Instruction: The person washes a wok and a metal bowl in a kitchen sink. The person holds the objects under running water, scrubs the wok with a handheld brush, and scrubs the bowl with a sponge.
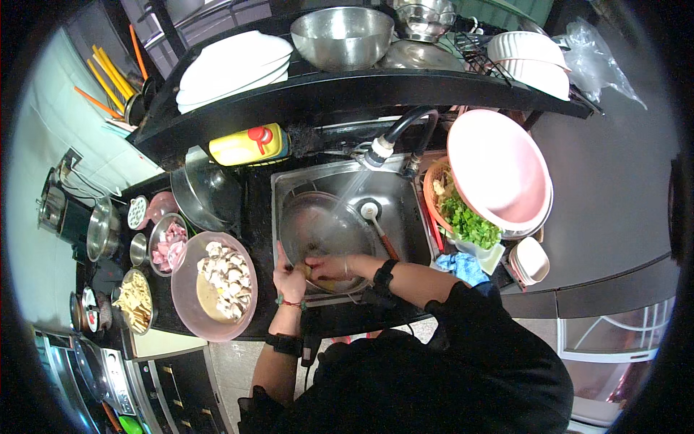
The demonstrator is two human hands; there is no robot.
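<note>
A large clear bowl (325,233) sits in the stainless steel sink (404,190), with water from the faucet head (378,152) spraying into it. My left hand (290,280) is at the bowl's near left rim, with the fingers over the edge and the thumb along the outside. Inside the near part of the bowl, my right hand (328,268) is bent down with its fingertips hidden. A small yellowish-brown piece (305,271) shows between the hands; which hand touches it is unclear. To the bowl's right, a white-headed brush (379,228) lies in the sink.
Left of the sink stand a pink bowl of cut mushrooms (225,282), a bowl of raw meat pieces (169,247) and a bowl of pale strips (134,304). At right, a pink basin (499,168) leans over leafy greens (471,219). A shelf (347,89) with plates and bowls spans the back.
</note>
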